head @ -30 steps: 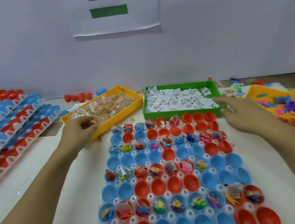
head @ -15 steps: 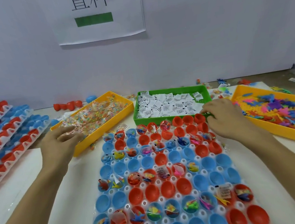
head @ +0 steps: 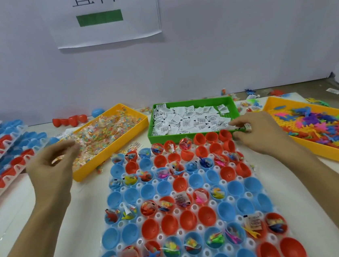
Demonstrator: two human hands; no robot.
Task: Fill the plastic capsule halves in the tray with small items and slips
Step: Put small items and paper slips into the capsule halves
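Note:
A white tray [head: 137,187] of red and blue capsule halves lies in front of me; some halves hold small toys, candy packets and slips, others hold nothing. My left hand [head: 51,165] hovers at the near left side of the yellow tray of candy packets [head: 110,133], its curled fingers and thumb seeming to pinch a clear packet, though this is blurred. My right hand [head: 259,137] is at the front right corner of the green tray [head: 151,137] of paper slips. It pinches a slip [head: 247,127] just above the far row of red halves.
Stacked trays of red and blue capsule halves [head: 1,160] stand at the left. A yellow tray of coloured plastic toys [head: 331,129] sits at the right. Loose red capsule halves [head: 68,120] and scattered toys lie along the wall behind.
My left hand has come off the candy tray with its fingers curled. My right hand has moved in to the green tray's corner and now pinches a slip. My view has tilted.

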